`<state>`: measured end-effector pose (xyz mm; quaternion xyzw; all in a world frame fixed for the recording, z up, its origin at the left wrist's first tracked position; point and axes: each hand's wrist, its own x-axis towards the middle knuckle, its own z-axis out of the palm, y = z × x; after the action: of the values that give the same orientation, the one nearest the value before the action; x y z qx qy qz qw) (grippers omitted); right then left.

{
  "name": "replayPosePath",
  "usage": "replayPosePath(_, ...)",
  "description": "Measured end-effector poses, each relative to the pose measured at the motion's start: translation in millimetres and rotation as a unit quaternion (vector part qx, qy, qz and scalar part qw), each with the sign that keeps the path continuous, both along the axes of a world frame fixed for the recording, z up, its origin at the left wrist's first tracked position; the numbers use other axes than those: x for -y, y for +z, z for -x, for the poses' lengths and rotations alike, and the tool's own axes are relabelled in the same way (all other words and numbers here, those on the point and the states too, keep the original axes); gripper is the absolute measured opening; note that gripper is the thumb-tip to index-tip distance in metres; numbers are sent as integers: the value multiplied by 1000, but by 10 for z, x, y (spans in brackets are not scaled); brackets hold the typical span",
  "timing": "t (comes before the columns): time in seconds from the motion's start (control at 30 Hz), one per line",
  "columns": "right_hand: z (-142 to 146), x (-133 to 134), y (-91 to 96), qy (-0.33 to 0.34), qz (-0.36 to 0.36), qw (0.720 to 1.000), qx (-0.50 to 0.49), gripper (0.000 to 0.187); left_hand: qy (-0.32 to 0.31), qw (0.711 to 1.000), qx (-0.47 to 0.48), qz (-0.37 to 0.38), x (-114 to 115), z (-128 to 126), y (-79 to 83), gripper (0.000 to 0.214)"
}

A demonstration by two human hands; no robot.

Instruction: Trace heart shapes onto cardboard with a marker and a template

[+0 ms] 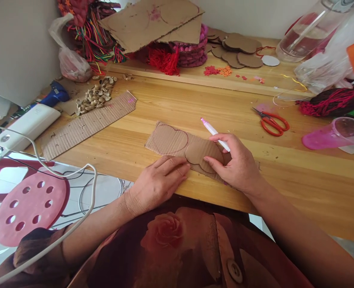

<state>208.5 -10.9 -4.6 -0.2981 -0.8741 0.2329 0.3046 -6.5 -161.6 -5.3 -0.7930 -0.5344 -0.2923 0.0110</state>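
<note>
Landmark: the cardboard piece point(177, 140), on the table point(309, 176) right in front of the person. Cutout point(199, 153) lies flat on it, right of a lobed outline drawn at the piece's left end. Left hand point(159, 180) is at the piece's near edge, fingers together, tips by the cutout; thumb hidden, can't tell if it pinches. Right hand point(237, 164) is over the piece's right part: fingers clamped on the marker point(210, 129), dark tip pointing up-left past the piece's far edge, thumb on the cutout. Scissors point(271, 121) lie right of the piece and farther back, blades slightly apart. Cup point(327, 136) is tipped over farther right. Left of the piece: a long strip point(89, 128), shells point(95, 96) heaped just behind it.
</note>
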Motion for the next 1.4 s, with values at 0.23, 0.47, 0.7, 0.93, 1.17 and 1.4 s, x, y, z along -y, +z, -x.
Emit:
replayPosePath(0.23,4,15,19,8,0,1000,2,44,16,1000,-3,-6,-11,-26,10,28)
replayPosePath(0.47,29,11,18,10,-2,1000,5,43,32,999,-1,-9,-60,2,7,27)
replayPosePath(0.7,23,14,13,12,1,1000,5,44,52,997,-51,-17,-129,8,-9,25)
replayPosePath(0.93,24,18,13,9,7,1000,6,44,65,996,-63,-15,-137,4,-19,23)
replayPosePath(1.17,21,25,38,16,3,1000,5,45,58,996,-64,-15,-135,25,-32,26)
replayPosePath(1.4,18,13,35,23,9,1000,6,45,57,995,-74,-21,-132,33,8,24)
